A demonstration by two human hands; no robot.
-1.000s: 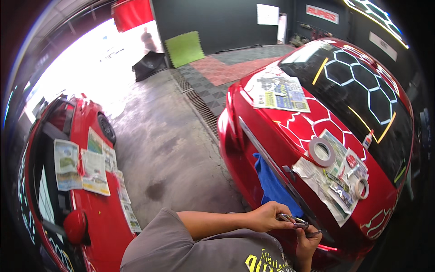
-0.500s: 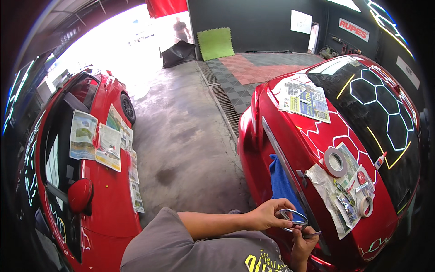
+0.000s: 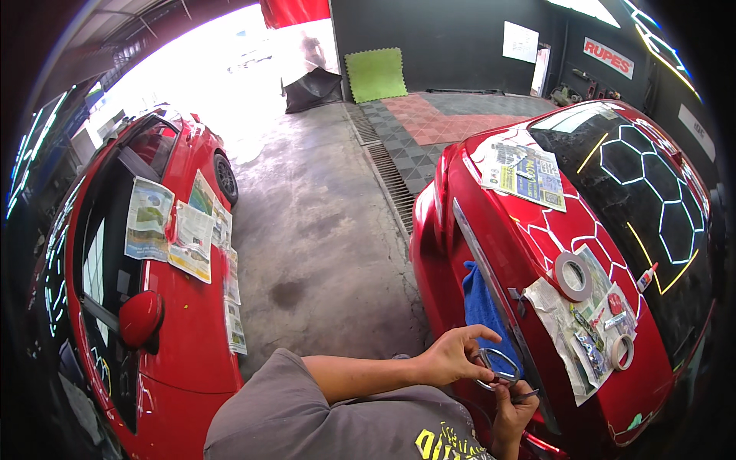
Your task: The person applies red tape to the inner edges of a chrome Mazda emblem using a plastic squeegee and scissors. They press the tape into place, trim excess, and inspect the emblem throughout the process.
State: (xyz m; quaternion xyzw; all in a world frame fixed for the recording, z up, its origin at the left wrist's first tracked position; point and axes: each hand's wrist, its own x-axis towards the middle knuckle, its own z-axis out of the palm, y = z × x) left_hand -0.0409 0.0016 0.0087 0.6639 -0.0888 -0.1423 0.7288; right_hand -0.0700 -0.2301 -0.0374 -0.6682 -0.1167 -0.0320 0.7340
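Note:
Between my hands, low in the view, is a chrome oval car emblem (image 3: 502,360) with open spaces inside its ring. My left hand (image 3: 451,357) pinches its left edge between thumb and fingers, the forefinger raised off it. Below and to the right, my right hand (image 3: 512,415) grips the emblem's lower edge with the thumb up. A thin, flat piece (image 3: 527,395) juts out to the right from the right hand's fingers; its kind is too small to make out. A blue cloth (image 3: 479,295) hangs on the red car's rear (image 3: 452,253) just beyond the hands.
Newspaper (image 3: 563,314) on the right car bears tape rolls (image 3: 573,276) and small items; a small bottle (image 3: 648,277) lies beside it. More newspaper (image 3: 525,175) lies farther up. Another red car (image 3: 184,330) stands left, partly papered. A floor grate (image 3: 387,176) runs between.
My left forefinger has lifted away from the emblem and straightened to the right. Both hands still hold the emblem in nearly the same place. The whole view has shifted slightly.

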